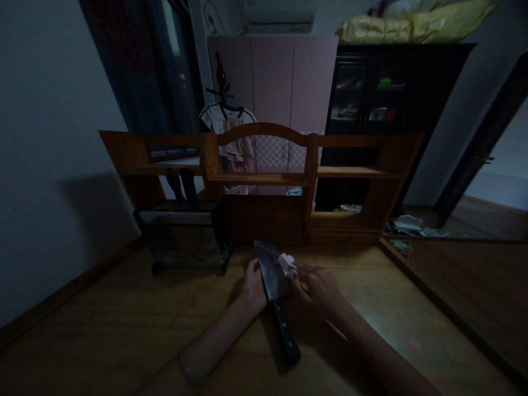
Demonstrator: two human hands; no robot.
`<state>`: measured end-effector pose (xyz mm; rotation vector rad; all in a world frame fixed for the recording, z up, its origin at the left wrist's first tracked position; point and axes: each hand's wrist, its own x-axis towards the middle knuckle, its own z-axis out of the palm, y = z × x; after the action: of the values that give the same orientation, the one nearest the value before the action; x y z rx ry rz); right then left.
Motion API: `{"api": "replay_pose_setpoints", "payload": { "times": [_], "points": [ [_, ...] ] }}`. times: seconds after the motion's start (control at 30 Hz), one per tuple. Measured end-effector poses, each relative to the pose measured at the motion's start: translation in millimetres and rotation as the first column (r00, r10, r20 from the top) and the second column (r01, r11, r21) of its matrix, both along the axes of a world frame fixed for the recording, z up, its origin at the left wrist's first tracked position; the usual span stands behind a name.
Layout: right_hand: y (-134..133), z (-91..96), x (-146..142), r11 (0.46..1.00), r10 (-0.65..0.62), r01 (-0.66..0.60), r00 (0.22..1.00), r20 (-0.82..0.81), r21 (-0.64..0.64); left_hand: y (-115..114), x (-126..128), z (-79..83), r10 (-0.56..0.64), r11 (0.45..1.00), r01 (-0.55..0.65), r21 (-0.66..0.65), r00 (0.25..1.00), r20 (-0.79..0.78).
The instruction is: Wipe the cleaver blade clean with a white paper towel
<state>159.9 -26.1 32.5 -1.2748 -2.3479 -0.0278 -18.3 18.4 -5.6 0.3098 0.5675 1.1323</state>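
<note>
A cleaver [270, 272] with a broad grey blade and a black riveted handle is tilted above the wooden table, its handle pointing toward me. My left hand [253, 285] grips the blade from its left side, near the spine; most of those fingers are hidden behind the metal. A crumpled white tissue [287, 265] lies against the blade's right part, pinched in the fingertips of my right hand [315, 283]. Nobody holds the handle.
On the left of the table [198, 341] stands a dark knife block [185, 236] with two black-handled knives in it. A wooden shelf unit [264, 179] runs along the far edge. A white wall [49, 165] borders the left side.
</note>
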Motion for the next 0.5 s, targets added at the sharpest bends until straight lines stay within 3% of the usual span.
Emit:
{"api": "replay_pose_setpoints", "payload": {
  "times": [0.1, 0.23, 0.33, 0.5],
  "points": [
    [-7.1, 2.4, -5.7, 0.974, 0.223, -0.226, 0.968, -0.115, -0.012, 1.2, 0.0, -1.4, -0.018, 1.000, 0.018, 0.000, 1.000, 0.022],
    [-14.2, -0.1, -15.5, 0.927, 0.356, -0.369, 0.922, -0.154, -0.067, 4.8, 1.0, -5.2, -0.060, 0.997, 0.061, -0.039, 0.998, 0.016],
    [-13.6, -3.3, -17.5, 0.920, 0.364, -0.378, 0.922, -0.133, -0.103, 5.8, 1.9, -5.7, -0.028, 0.999, 0.029, -0.042, 0.999, 0.014],
    [-6.5, -7.1, -9.4, 0.957, 0.242, -0.244, 0.970, -0.032, -0.156, 2.4, 1.8, -2.5, -0.043, 0.999, 0.043, 0.020, 0.999, 0.003]
  ]
}}
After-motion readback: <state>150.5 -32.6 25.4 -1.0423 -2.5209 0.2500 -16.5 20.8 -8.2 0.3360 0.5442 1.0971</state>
